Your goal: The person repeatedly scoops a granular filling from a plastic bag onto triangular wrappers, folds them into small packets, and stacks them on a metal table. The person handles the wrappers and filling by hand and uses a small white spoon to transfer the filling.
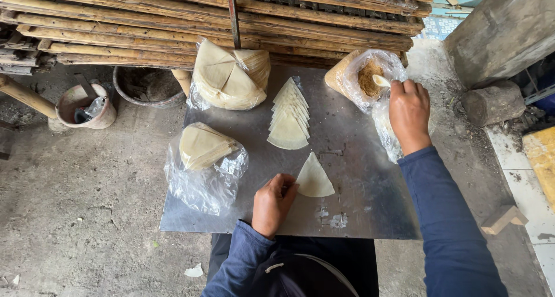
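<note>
My left hand [273,203] rests on the metal sheet [347,158], fingers pinching the corner of a single triangular dough wrapper [314,178]. My right hand [409,113] reaches to the far right and holds a white spoon [381,80] dipped into a clear bag of brown crumbly filling [367,77]. A fanned row of several triangular wrappers [289,117] lies in the middle of the sheet, beyond the single one.
A plastic bag of wrappers [202,152] lies at the left, a bigger bag of them [231,74] at the back. Stacked bamboo poles [231,19] run behind. A pink pot [84,105] and a dark basin [147,86] stand on the dirt floor at left. A stone block [491,103] sits at right.
</note>
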